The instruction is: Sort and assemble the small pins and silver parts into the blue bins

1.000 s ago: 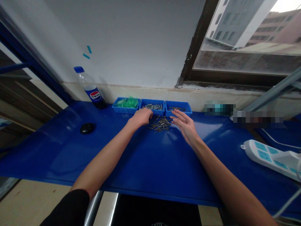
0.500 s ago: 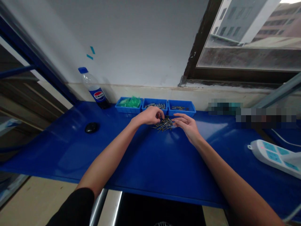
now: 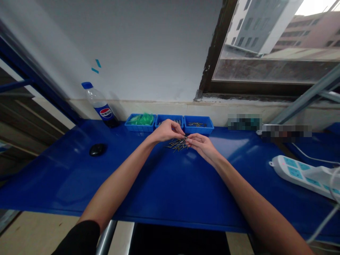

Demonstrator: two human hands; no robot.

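Head: both grips (image 3: 169, 131) (image 3: 204, 146) pinched above pins (image 3: 177, 145)

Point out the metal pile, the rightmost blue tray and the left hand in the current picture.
Metal pile (image 3: 178, 145): head view, middle of its visible part.
Rightmost blue tray (image 3: 199, 130): head view, front wall.
Left hand (image 3: 167, 131): head view, back of the hand.

Daylight enters by the window (image 3: 265, 71), upper right, its patch of sky (image 3: 313, 7) bleached white; room side dim, cool, greyish. Pale glare on the glossy table (image 3: 172, 187) right of centre, soft dark shadow beside the left forearm (image 3: 124, 177), faint one on the wall (image 3: 148, 53) beside the bottle (image 3: 103, 110). Wide-angle stretch toward the edges, small metal pieces (image 3: 177, 145) too soft to separate cleanly, mosaic blocks (image 3: 288, 131) at right
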